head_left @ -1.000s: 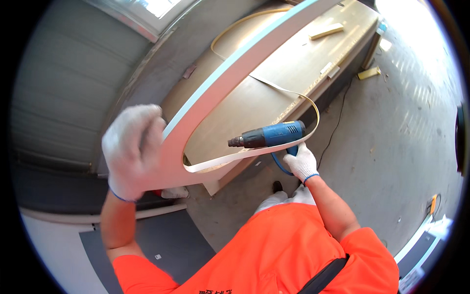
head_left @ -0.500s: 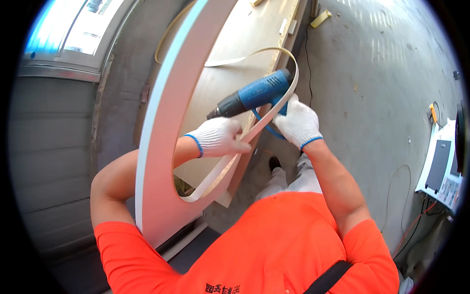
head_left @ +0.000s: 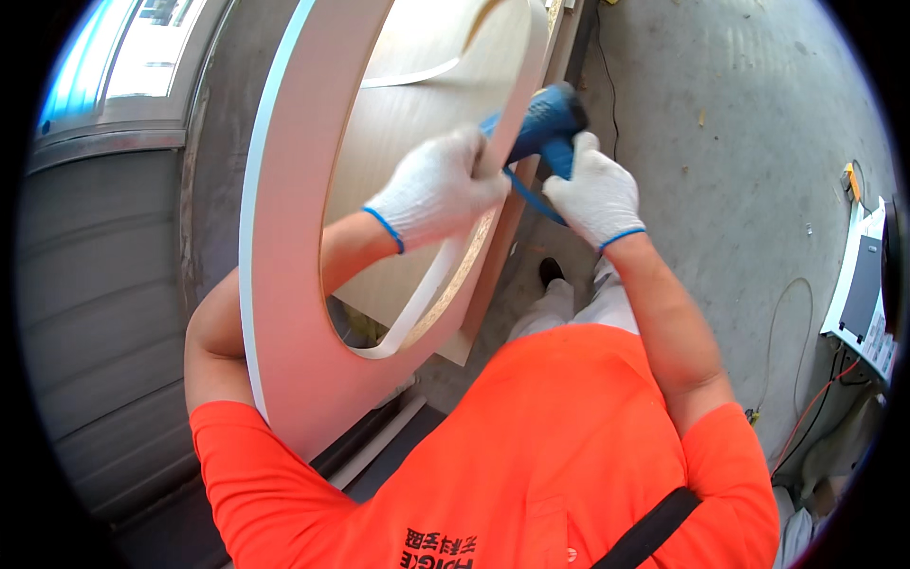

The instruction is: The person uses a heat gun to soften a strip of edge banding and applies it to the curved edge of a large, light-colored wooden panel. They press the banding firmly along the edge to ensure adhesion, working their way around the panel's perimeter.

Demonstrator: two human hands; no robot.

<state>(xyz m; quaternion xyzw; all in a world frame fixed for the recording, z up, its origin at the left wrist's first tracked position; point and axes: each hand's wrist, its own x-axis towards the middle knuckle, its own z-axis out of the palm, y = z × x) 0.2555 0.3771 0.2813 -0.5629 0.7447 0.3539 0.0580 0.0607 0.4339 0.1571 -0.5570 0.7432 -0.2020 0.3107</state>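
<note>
A white panel point(head_left: 289, 247) with a large oval cutout stands upright on my left, and my left arm passes through the cutout. My left hand point(head_left: 441, 185), in a white knit glove, has its fingers closed round a long white edge-banding strip point(head_left: 519, 100). The strip's lower part lies along the cutout's raw chipboard edge point(head_left: 464, 270), while its upper part curves away loose. In my gloved right hand point(head_left: 597, 194) is the handle of a blue heat gun point(head_left: 555, 119). Its nozzle is hidden behind the strip and my left hand.
A pale board point(head_left: 408, 123) lies beyond the cutout. To the left are a grey ribbed wall point(head_left: 104, 313) and a window point(head_left: 142, 57). A black cord point(head_left: 611, 76) runs over the concrete floor point(head_left: 739, 142). At the far right stands a white and grey machine point(head_left: 858, 284).
My left hand has moved up and slightly right along the strip. The heat gun has shifted a little to the upper right, its nozzle now hidden. The strip's loose loop has swung upward.
</note>
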